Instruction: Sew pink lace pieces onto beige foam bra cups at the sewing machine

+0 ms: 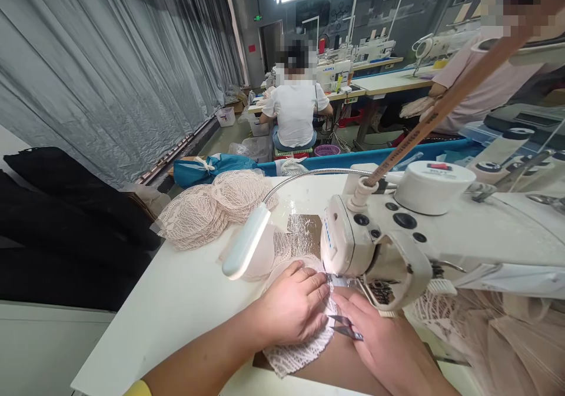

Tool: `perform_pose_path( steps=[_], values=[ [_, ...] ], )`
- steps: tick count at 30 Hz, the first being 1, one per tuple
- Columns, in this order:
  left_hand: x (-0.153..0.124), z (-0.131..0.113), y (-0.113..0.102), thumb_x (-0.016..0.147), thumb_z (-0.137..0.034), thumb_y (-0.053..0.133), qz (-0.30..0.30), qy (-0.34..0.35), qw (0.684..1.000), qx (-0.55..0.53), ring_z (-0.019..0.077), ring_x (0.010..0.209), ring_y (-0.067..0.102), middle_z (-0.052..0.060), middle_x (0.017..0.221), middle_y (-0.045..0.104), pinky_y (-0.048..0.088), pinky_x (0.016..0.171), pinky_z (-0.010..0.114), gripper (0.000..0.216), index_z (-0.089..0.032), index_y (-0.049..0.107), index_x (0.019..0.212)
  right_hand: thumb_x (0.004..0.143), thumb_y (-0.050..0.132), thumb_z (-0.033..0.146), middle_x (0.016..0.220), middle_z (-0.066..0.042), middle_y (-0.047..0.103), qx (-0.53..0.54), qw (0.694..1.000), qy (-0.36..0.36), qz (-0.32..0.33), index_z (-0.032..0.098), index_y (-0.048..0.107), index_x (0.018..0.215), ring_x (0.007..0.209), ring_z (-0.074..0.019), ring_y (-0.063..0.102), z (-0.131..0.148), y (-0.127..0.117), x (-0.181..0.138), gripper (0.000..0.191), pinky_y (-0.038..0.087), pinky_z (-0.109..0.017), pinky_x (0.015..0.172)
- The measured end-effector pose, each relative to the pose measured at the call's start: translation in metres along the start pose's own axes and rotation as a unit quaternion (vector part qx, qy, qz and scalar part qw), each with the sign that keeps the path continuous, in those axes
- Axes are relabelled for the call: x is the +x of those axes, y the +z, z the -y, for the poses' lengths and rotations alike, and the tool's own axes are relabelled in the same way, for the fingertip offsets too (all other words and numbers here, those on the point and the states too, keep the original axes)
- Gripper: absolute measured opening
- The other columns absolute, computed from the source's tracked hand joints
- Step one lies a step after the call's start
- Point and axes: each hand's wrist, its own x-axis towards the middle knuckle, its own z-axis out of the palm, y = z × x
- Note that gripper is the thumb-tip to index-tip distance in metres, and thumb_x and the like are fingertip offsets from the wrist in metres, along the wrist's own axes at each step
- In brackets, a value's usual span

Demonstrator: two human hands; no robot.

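My left hand (296, 303) lies flat, fingers close together, on the lace piece (302, 356) beside the sewing machine's head (353, 237); my right hand (383, 332) grips the snips (348, 332), blades parted. I should press evenly, keeping those tips clear of the lace edge.

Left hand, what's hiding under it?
Pale lace fabric is under the left hand, sticking out at the near side, close to the thread snips. The palm covers the rest, so whatever is right beneath it can't be seen.
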Motion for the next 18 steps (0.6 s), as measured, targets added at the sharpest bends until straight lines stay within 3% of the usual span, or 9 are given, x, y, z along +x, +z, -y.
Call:
perform_pose_path(
  steps=[3,11,18],
  values=[
    [0.001,0.001,-0.001,0.090,-0.035,0.044,-0.002,-0.002,1.000,-0.002,0.0267,0.106,0.053,0.015,0.116,0.062,0.034,0.102,0.045,0.041,-0.010,0.054,0.121,0.071,0.048,0.012,0.090,-0.005,0.075,-0.014,1.000,0.008,-0.019,0.029,0.064,0.120,0.079,-0.0257,0.070,0.001,0.004,-0.001,0.054,0.058,-0.036,0.062],
    [-0.001,0.002,-0.001,0.091,-0.025,0.043,-0.017,0.005,1.000,-0.014,0.0267,0.108,0.053,0.015,0.114,0.062,0.040,0.096,0.043,0.032,-0.013,0.056,0.118,0.070,0.038,0.002,0.081,-0.004,0.075,0.003,0.996,0.003,-0.090,0.022,0.070,0.109,0.066,-0.0197,0.069,-0.002,-0.007,0.002,0.054,0.054,-0.027,0.053],
    [-0.003,0.002,0.006,0.087,-0.021,0.048,-0.016,0.016,0.999,-0.030,0.0254,0.103,0.053,0.014,0.120,0.062,0.044,0.090,0.038,0.035,-0.011,0.056,0.119,0.071,0.040,0.006,0.094,-0.007,0.075,0.007,0.999,-0.020,-0.048,0.026,0.069,0.113,0.078,-0.0247,0.071,-0.001,-0.006,0.002,0.055,0.058,-0.035,0.061]
  ],
)
